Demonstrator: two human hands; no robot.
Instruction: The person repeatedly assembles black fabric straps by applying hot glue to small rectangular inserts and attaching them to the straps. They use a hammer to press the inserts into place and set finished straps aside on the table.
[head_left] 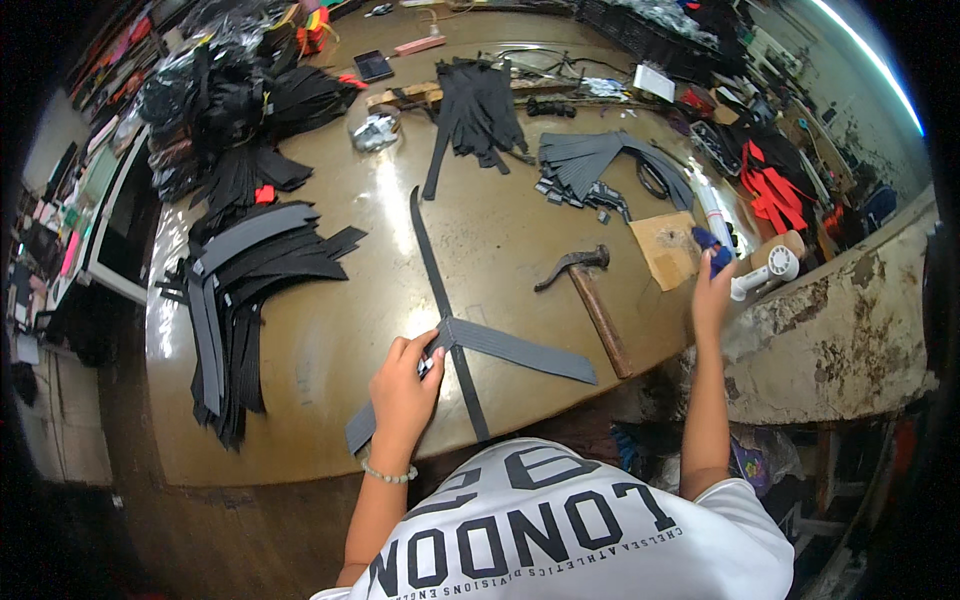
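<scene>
My left hand (402, 388), a beaded bracelet at its wrist, is closed on a wide grey ribbed strap (525, 353) near its bend. Something small and pale shows between the fingers; I cannot make it out. A narrow black strap (430, 252) crosses the grey one at the bend and runs to the table's near edge. Over at the right edge, my right hand (713, 290) is closed on a small dark-blue thing (712, 248) of unclear kind. It is beside a piece of brown cardboard (665, 250). Between the hands lies a hammer (598, 308) with a wooden handle.
Black and grey straps (255, 265) lie piled on the table's left. Farther back are more black straps (475, 110), a fan of grey straps (585, 163) and a clear bowl (375, 130). A white handheld fan (775, 268) and red straps (772, 195) are at right.
</scene>
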